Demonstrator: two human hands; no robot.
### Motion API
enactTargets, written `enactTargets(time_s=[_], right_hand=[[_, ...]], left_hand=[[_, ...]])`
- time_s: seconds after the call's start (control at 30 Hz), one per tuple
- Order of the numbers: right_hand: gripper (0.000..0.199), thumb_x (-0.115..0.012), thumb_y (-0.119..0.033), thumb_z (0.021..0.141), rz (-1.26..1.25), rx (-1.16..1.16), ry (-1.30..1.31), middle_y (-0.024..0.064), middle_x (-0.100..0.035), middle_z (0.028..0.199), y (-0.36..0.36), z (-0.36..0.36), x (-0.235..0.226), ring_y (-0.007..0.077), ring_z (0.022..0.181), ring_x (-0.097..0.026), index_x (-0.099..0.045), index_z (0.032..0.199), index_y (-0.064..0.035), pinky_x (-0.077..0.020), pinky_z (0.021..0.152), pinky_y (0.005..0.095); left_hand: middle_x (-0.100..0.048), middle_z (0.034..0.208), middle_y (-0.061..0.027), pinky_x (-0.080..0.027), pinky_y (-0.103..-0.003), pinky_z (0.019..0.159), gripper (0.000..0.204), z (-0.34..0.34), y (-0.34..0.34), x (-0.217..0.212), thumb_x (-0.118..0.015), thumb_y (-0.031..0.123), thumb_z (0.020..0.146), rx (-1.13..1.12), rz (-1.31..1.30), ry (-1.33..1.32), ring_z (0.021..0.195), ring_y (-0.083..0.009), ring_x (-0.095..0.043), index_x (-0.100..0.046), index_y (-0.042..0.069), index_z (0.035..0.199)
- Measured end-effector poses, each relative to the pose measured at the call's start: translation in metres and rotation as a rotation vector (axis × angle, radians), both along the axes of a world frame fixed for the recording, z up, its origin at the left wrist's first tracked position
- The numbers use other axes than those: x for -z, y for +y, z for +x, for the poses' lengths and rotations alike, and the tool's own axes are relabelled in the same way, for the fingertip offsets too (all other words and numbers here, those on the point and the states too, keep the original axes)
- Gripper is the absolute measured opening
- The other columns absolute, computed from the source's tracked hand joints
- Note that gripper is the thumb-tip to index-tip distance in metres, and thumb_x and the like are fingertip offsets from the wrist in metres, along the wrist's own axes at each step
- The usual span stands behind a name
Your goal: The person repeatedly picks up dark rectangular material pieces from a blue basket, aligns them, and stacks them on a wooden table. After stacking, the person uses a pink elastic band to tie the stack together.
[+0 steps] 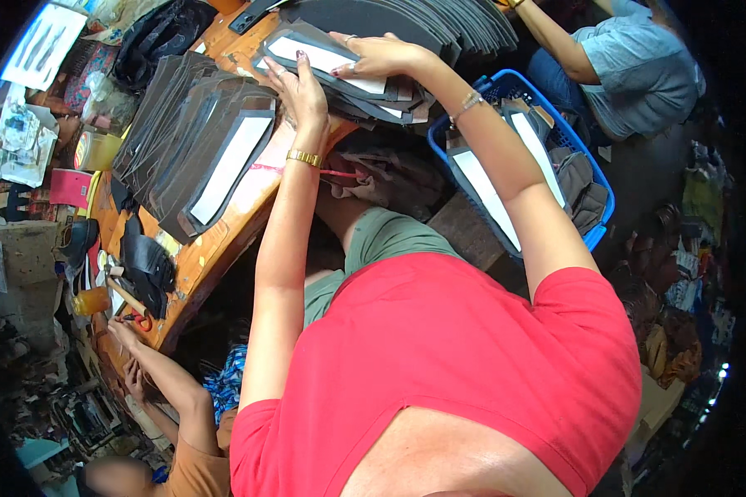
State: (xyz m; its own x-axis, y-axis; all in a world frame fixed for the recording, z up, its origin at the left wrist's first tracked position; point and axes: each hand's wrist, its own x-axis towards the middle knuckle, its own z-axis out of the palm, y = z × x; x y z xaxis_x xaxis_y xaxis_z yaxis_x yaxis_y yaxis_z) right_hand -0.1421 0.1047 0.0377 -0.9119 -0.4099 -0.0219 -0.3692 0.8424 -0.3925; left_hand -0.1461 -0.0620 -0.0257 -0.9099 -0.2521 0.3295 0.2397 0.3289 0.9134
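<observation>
A white strip (322, 56) lies on a stack of dark, flat cut pieces (358, 106) at the far edge of the wooden table. My left hand (301, 98) rests at the strip's left end with fingers stretched out. Across its right part lies my right hand (383, 58), fingers also extended and slightly spread. Neither hand visibly grips anything. To the left, a fanned stack of dark brown and grey pieces (186, 124) carries another white strip (230, 170) on its near side.
A blue plastic basket (600, 178) with dark pieces and white strips stands at my right. Beyond my hands spread more fanned dark sheets (439, 29). One co-worker (638, 70) sits at the far right; another person's arm (170, 373) reaches the table near a hammer (128, 296) at lower left.
</observation>
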Motion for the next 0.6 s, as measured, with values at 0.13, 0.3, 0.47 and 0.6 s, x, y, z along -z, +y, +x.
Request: enactTargets(time_s=[0.13,0.3,0.47,0.6], right_hand=[[0.093,-0.056,-0.058,0.089,-0.123,-0.136,0.047,0.0202,-0.027,0.155,-0.023,-0.037,0.026,0.0296,0.143,-0.028,-0.02,0.151,0.0002,-0.0225,0.117,0.0331],[0.095,-0.062,-0.047,0.085,-0.403,-0.197,0.006,0.0333,-0.035,0.145,-0.035,-0.039,0.043,0.0355,0.133,-0.043,-0.019,0.146,0.0119,-0.0299,0.112,0.0282],[0.08,-0.061,-0.042,0.089,-0.346,-0.287,0.22,0.0298,-0.042,0.142,-0.018,-0.05,0.051,0.0335,0.132,-0.045,-0.031,0.144,0.0075,-0.0318,0.111,0.0316],[0.054,-0.06,-0.034,0.093,-0.219,-0.023,0.463,0.0208,-0.058,0.131,0.005,-0.016,-0.009,0.0315,0.121,-0.057,-0.052,0.133,0.0018,-0.0432,0.103,0.0358]], left_hand=[[-0.01,0.152,-0.0378,-0.013,-0.046,0.117,0.079,-0.002,-0.001,0.002,-0.034,0.049,0.1,-0.003,-0.013,-0.001,0.144,-0.0468,-0.011,-0.007,-0.005,0.151],[-0.007,0.15,-0.0407,-0.018,-0.049,0.116,0.077,0.003,0.004,-0.007,-0.033,0.049,0.1,-0.107,-0.019,-0.042,0.142,-0.0508,-0.013,-0.009,-0.002,0.151],[0.003,0.153,-0.0369,-0.015,-0.042,0.117,0.087,0.01,0.008,-0.006,-0.052,0.047,0.095,-0.089,-0.128,-0.028,0.145,-0.0456,-0.008,-0.009,-0.005,0.151],[0.0,0.152,-0.038,-0.016,-0.046,0.117,0.089,0.007,-0.001,0.001,-0.057,0.042,0.092,-0.088,-0.14,0.005,0.144,-0.0473,-0.008,-0.008,-0.003,0.151]])
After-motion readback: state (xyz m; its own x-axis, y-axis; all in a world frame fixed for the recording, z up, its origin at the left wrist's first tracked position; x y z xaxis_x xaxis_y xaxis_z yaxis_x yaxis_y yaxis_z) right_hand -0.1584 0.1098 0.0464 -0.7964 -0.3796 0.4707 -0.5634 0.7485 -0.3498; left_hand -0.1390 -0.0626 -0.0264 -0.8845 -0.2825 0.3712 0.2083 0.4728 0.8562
